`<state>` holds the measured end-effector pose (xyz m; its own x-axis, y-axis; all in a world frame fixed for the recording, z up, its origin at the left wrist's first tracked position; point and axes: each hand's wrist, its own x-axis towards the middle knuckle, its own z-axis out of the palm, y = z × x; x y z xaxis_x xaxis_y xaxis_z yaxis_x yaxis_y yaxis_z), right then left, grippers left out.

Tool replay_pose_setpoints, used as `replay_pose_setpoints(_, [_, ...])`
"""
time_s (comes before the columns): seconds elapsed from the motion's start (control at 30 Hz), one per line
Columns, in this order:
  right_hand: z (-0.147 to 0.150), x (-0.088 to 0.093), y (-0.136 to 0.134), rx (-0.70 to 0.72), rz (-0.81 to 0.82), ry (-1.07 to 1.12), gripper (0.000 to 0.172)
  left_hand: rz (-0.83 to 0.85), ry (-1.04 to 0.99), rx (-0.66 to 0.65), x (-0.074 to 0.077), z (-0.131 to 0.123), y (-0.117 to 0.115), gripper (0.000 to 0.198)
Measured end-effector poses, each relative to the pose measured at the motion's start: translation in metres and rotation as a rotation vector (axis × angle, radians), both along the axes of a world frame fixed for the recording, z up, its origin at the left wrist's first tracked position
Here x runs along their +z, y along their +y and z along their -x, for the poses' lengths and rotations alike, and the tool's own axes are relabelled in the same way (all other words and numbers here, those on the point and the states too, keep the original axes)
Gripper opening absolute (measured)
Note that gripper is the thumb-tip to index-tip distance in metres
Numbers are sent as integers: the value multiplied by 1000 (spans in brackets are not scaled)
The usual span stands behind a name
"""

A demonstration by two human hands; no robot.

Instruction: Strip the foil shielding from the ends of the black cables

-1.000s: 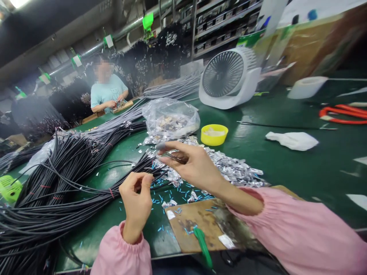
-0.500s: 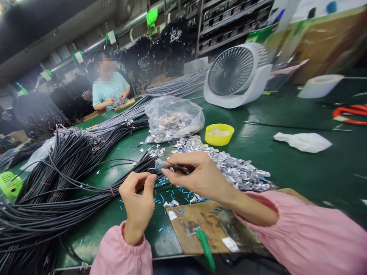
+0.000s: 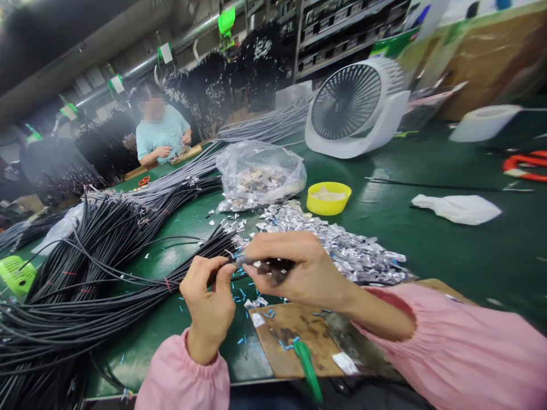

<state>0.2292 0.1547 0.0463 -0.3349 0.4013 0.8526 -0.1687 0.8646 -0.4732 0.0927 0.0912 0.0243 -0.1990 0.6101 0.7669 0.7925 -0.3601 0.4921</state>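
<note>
"Just inside the front edge of the green worktable [image 3: 384, 219], what are you doing with your hands?"

"I'm pinching with my left hand [image 3: 209, 304], thumb and forefinger together on a thin black cable [image 3: 232, 260]; its end is sitting between my two hands. My right hand [image 3: 294, 267] is clasping a small dark tool [image 3: 277, 269], fingers folded round it, fingertips reaching close to the cable's end. Blur is hiding the tool's shape."

"What is lying underneath?"

"Short blue snippets [image 3: 242, 293] are littering the worktable. A stained brown board [image 3: 290, 327] is lying at the front edge, a green plastic handle [image 3: 307, 367] jutting past it. Crinkled silver foil scraps [image 3: 359, 250] are spreading behind my right hand."

"And farther off?"

"A thick bundle of black cables [image 3: 106, 310] is filling the worktable's left side. Past the foil, a clear plastic bag [image 3: 231, 159] is bulging with scraps beside a round yellow plastic dish [image 3: 328, 207]. A white desk fan [image 3: 359, 149] is standing behind the dish, and a co-worker in a light blue shirt [image 3: 160, 134] is sitting beyond the cables."
</note>
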Motion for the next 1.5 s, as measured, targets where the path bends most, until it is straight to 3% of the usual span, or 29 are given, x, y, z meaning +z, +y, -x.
replay_pose_setpoints(0.07, [-1,1,0,18,47,29,11,47,-23,-24,1,0,0,19])
replay_pose_setpoints(0.2, [0,0,3,-107,286,51,10,158,-61,-83,4,0,-1,27])
replay_pose_setpoints(0.27, [1,-2,6,-60,328,6,7,199,-67,-121,5,0,-2,30])
replay_pose_setpoints(0.47, [2,-4,11,157,155,-90,15,297,-60,-233,8,1,-2,33])
replay_pose_setpoints(0.57, [1,-4,12,182,112,-144,14,320,-50,-250,8,3,-2,35])
replay_pose_setpoints(0.73, [1,-3,11,65,93,-181,15,232,-22,-193,8,4,-2,29])
replay_pose_setpoints(0.83, [1,-3,10,18,220,-151,11,126,-1,-136,8,3,-4,17])
replay_pose_setpoints(0.93, [1,-3,8,43,393,-95,12,72,4,-101,8,2,-5,15])
replay_pose_setpoints(1.07, [-1,0,4,134,496,-7,14,73,7,-72,8,2,-5,16])
replay_pose_setpoints(1.5, [0,1,1,76,468,13,12,79,-21,-53,9,-2,-6,19])
